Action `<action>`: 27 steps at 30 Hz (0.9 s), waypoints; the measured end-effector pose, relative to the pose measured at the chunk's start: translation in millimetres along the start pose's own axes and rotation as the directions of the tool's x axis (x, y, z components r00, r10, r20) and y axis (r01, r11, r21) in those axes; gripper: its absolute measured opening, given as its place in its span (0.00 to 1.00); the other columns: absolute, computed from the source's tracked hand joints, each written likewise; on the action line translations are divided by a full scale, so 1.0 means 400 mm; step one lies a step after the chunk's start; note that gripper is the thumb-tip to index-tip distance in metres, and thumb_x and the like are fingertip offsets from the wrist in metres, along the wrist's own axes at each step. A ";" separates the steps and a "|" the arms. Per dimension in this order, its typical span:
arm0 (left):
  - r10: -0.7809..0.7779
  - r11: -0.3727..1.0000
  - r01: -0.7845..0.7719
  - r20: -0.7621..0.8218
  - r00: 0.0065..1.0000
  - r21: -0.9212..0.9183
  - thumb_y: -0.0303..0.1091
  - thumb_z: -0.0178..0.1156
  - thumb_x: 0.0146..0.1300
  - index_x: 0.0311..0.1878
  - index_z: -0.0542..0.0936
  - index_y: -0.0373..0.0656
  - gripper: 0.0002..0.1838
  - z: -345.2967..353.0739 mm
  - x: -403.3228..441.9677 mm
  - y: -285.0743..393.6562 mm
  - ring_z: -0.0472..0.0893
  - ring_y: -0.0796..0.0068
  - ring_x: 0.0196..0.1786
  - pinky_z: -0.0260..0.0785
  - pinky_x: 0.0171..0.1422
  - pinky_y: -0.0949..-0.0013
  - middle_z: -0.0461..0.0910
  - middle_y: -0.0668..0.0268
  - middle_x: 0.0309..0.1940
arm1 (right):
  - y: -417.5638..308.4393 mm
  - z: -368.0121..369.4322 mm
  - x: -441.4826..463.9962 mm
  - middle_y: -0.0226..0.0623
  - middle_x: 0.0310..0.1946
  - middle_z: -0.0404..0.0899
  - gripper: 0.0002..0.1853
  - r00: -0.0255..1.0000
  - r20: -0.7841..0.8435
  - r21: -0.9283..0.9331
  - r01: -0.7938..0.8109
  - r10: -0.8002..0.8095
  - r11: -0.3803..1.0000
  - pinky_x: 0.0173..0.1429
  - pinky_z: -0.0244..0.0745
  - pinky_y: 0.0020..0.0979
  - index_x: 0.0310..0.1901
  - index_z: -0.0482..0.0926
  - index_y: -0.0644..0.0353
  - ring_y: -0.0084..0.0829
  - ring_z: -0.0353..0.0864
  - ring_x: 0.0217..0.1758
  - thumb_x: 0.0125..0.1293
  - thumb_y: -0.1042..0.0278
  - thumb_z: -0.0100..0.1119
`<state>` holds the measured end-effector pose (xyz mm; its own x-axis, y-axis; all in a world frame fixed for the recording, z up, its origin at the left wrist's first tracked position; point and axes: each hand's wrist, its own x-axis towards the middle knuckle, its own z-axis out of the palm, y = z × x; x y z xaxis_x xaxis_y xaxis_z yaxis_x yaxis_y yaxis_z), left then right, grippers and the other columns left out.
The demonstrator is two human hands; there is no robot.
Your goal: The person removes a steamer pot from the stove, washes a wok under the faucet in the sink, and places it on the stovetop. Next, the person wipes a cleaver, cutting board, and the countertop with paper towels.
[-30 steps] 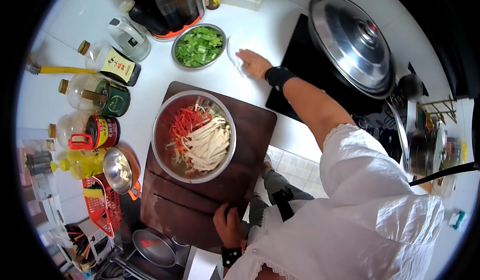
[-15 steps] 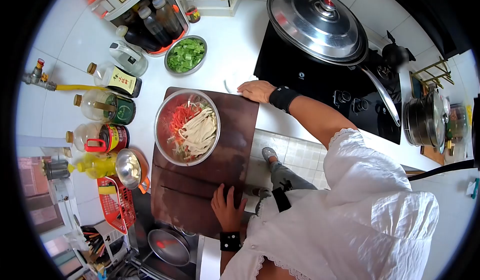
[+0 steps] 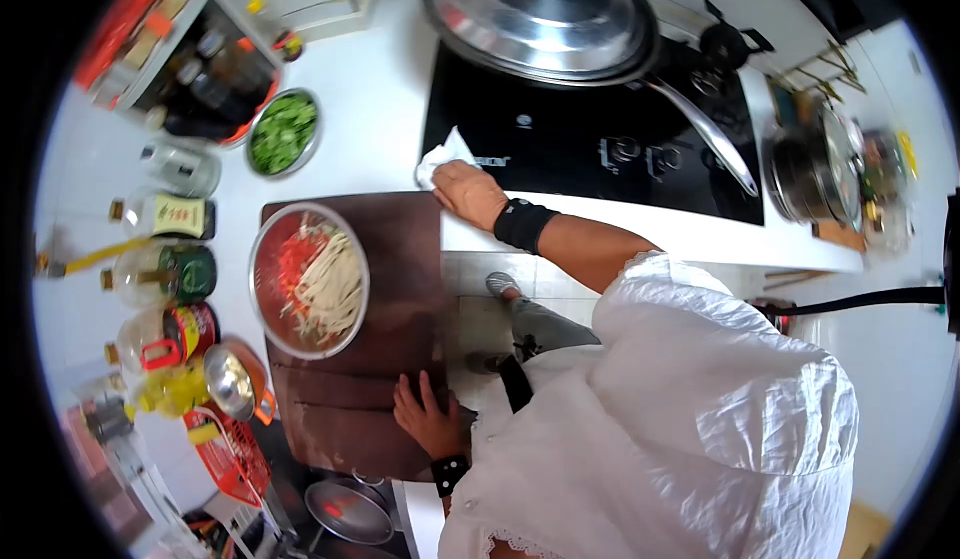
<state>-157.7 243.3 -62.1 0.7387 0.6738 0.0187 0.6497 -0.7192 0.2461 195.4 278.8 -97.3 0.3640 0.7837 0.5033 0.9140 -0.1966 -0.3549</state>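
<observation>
My right hand (image 3: pixel 470 194) is closed on a crumpled white tissue (image 3: pixel 450 151) at the near left corner of the black glass cooktop (image 3: pixel 560 144). Part of the tissue lies hidden under my fingers. My left hand (image 3: pixel 430 414) lies flat with its fingers spread on the brown cutting board (image 3: pixel 400 299), holding nothing. Between both hands and farther left on the board stands a metal bowl (image 3: pixel 262 309). It holds pale strips (image 3: pixel 332 284) next to red shreds (image 3: pixel 296 259).
A lidded wok (image 3: pixel 545 19) stands on the cooktop, its long handle (image 3: pixel 705 129) reaching right. A bowl of chopped greens (image 3: pixel 283 134) sits on the white counter (image 3: pixel 365 89). Several bottles (image 3: pixel 160 272) line the wall. A small metal bowl (image 3: pixel 228 384) and pan (image 3: pixel 350 511) are lower left.
My right hand has moved from the board's edge to the cooktop corner, and the white tissue now shows in it. The whole view has shifted; my left hand stays on the board.
</observation>
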 end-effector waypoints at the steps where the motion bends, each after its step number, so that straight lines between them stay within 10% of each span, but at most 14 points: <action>1: 0.035 0.998 -0.033 -0.033 0.999 0.058 0.40 0.59 0.45 0.58 0.65 0.49 0.33 0.016 -0.006 -0.010 0.62 0.50 0.58 0.55 0.57 0.50 0.60 0.54 0.59 | 0.014 -0.021 -0.024 0.38 0.35 0.73 0.10 0.992 0.120 0.002 -0.048 0.048 0.999 0.45 0.69 0.32 0.36 0.73 0.63 0.38 0.72 0.41 0.54 0.68 0.54; 4: 0.026 0.999 -0.022 -0.087 0.996 0.048 0.40 0.59 0.44 0.58 0.65 0.50 0.33 0.026 -0.005 -0.001 0.61 0.52 0.59 0.53 0.58 0.50 0.60 0.56 0.60 | 0.029 -0.097 -0.121 0.38 0.40 0.72 0.10 0.992 0.112 0.031 0.056 -0.059 0.998 0.48 0.68 0.32 0.37 0.73 0.63 0.38 0.71 0.43 0.54 0.68 0.53; 10: 0.135 0.988 -0.123 -0.146 0.980 0.090 0.46 0.55 0.50 0.58 0.66 0.48 0.30 0.043 -0.006 -0.012 0.63 0.51 0.58 0.55 0.56 0.51 0.61 0.54 0.59 | 0.114 -0.302 -0.384 0.38 0.41 0.72 0.10 0.961 0.102 -0.002 -0.259 0.258 0.966 0.52 0.66 0.33 0.38 0.73 0.62 0.37 0.71 0.46 0.54 0.70 0.54; 17: 0.253 0.964 -0.230 -0.203 0.946 0.129 0.45 0.54 0.52 0.57 0.66 0.45 0.29 0.044 0.004 -0.011 0.65 0.48 0.56 0.58 0.54 0.52 0.62 0.50 0.57 | 0.359 -0.580 -0.829 0.47 0.40 0.74 0.11 0.744 -0.365 -0.377 -0.668 0.560 0.641 0.53 0.66 0.36 0.41 0.72 0.65 0.45 0.71 0.45 0.55 0.72 0.52; 20: 0.286 0.955 -0.264 -0.189 0.940 0.133 0.42 0.55 0.51 0.57 0.66 0.44 0.28 0.042 0.007 -0.014 0.65 0.47 0.56 0.58 0.55 0.52 0.62 0.49 0.57 | 0.435 -0.678 -0.960 0.50 0.43 0.71 0.15 0.472 -0.626 -0.441 -0.871 0.620 0.218 0.52 0.65 0.39 0.46 0.68 0.68 0.47 0.70 0.46 0.59 0.69 0.47; 22: 0.296 0.952 -0.273 -0.194 0.935 0.138 0.41 0.57 0.50 0.57 0.66 0.44 0.29 0.051 0.006 -0.030 0.65 0.47 0.56 0.59 0.55 0.52 0.62 0.49 0.57 | 0.415 -0.658 -0.908 0.54 0.45 0.69 0.15 0.155 -0.521 -0.075 -0.988 0.840 0.136 0.56 0.63 0.38 0.47 0.67 0.69 0.48 0.68 0.50 0.60 0.70 0.45; 27: 0.294 0.945 -0.251 -0.203 0.934 0.211 0.40 0.58 0.50 0.58 0.65 0.44 0.30 0.059 -0.011 -0.019 0.65 0.47 0.56 0.61 0.54 0.53 0.61 0.48 0.57 | 0.236 -0.426 -0.708 0.57 0.48 0.67 0.17 0.601 -0.484 -0.214 -0.786 0.636 0.580 0.63 0.54 0.41 0.47 0.66 0.74 0.50 0.63 0.56 0.55 0.75 0.43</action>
<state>-161.8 242.0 -86.8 0.8445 0.4523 0.2867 0.4658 -0.8846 0.0235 209.1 -62.0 -139.2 0.8869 0.0606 0.4579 0.2821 -0.8561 -0.4331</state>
